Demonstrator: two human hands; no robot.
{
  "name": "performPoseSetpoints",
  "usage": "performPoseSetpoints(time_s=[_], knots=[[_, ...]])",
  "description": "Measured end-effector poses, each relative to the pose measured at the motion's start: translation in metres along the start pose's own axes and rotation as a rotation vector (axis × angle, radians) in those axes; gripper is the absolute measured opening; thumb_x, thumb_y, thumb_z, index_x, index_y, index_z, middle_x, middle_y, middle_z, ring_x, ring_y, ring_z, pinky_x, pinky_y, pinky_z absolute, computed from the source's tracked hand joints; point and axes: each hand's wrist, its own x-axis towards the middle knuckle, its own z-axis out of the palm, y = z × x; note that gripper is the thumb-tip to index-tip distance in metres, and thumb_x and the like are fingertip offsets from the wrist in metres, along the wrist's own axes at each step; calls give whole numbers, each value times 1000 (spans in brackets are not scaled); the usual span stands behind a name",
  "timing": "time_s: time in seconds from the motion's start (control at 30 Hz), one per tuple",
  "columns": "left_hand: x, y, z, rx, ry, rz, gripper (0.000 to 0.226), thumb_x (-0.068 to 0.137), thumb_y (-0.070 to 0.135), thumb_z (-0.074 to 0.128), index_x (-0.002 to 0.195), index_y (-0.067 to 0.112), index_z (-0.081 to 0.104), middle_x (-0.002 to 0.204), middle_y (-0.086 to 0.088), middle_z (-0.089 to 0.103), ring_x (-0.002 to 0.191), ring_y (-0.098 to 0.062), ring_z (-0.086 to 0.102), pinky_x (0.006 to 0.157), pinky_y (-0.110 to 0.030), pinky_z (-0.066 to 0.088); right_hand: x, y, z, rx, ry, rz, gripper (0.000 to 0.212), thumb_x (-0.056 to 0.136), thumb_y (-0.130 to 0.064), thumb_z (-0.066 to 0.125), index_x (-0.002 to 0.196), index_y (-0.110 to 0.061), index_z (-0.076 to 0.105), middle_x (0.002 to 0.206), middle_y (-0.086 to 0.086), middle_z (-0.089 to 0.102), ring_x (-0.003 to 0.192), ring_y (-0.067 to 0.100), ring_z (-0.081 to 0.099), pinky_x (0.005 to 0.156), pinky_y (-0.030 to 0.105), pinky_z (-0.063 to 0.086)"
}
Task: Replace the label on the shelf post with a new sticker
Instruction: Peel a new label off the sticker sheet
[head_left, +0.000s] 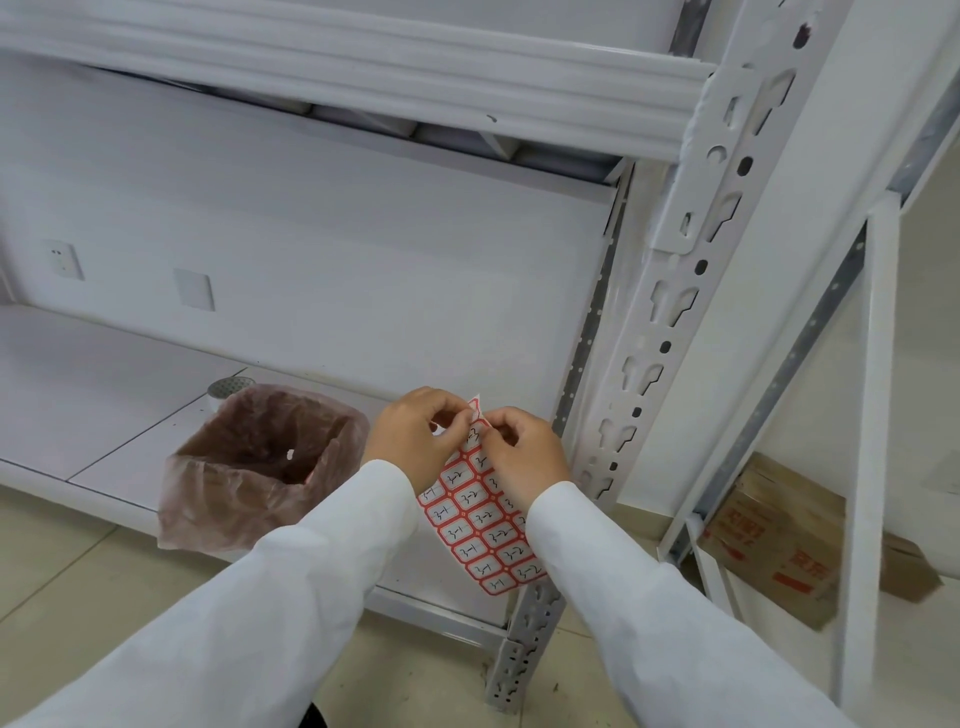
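**Head view: both hands pinching a sticker sheet beside the shelf post**

Head camera looks down on two white-sleeved arms meeting in front of a white metal rack. The left hand (415, 436) curls its fingers round the upper left edge of the sticker sheet (480, 525), and the right hand (524, 457) pinches the sheet's top corner, where the paper bends up and away. The sheet is thin and glossy, a grid of red-bordered rounded rectangles with handwritten marks, hanging tilted just beside the shelf post (670, 291) and in front of the lower shelf board (119, 384). The post is painted angle steel, punched with keyhole slots and round holes. Near the front edge of the lower shelf board stands a square bin (260, 467) lined with a crinkled, translucent pinkish bag. On the tiled floor to the right of the post lies a brown cardboard box (774, 540) with red print.
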Motion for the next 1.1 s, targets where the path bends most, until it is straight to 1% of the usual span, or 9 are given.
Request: performPoseSetpoints(time_s=[0.23,0.43,0.5,0.57,0.67,0.73,0.8,0.93,1.1], knots=[[1,-13,-8,-183,119,-272,10,92,22,55,86,21,63,81,8,64,76,-6,59,72,-20,48,14,5,13,33,-31,121,20,97,-25,42,101,-23,62,86,-10,62,70,1,57,55,13,39],[6,-37,-28,-262,308,-437,11,89,17,55,87,14,66,85,-3,67,79,-20,60,82,-33,50,35,19,33,102,-64,287,21,96,-22,43,96,-24,64,86,-6,66,76,11,62,65,24,49],[6,-44,-33,-241,313,-443,11,88,17,56,86,14,66,84,-3,66,78,-19,58,78,-29,46,43,26,41,159,-67,367,24,95,-19,43,83,-26,62,81,-5,67,78,16,65,74,31,52],[4,-48,-36,-213,303,-438,9,88,17,57,83,15,64,82,-2,64,77,-18,56,74,-25,40,53,36,52,203,-57,449,23,92,-16,45,82,-22,65,84,0,71,81,21,68,79,36,55],[1,-52,-38,-167,275,-423,10,89,18,56,81,20,62,81,0,64,77,-18,58,76,-27,45,65,57,68,243,-16,535,14,84,-12,53,78,-17,64,91,9,74,84,25,70,85,42,55],[-1,-56,-37,-127,239,-406,10,89,19,56,82,22,62,82,2,64,78,-18,59,81,-28,47,73,75,75,248,-8,573,15,83,-10,55,71,-14,62,88,11,74,82,26,70,83,41,56],[-1,-60,-36,-88,211,-386,11,89,19,56,81,22,62,81,4,64,77,-17,59,80,-28,48,79,89,79,243,3,587,12,84,-9,59,72,-8,63,87,13,73,77,25,68,72,32,53],[0,-67,-29,16,137,-374,15,89,27,55,86,18,67,83,3,69,75,-18,63,74,-28,48,88,112,85,231,41,602,14,85,-12,61,89,0,66,72,9,67,60,20,57,59,27,41],[3,-72,-21,98,106,-338,15,90,29,55,88,20,67,83,6,67,75,-16,60,69,-24,42,101,137,93,341,103,746,17,85,1,53,70,-2,58,74,16,66,56,20,58,60,30,51]])
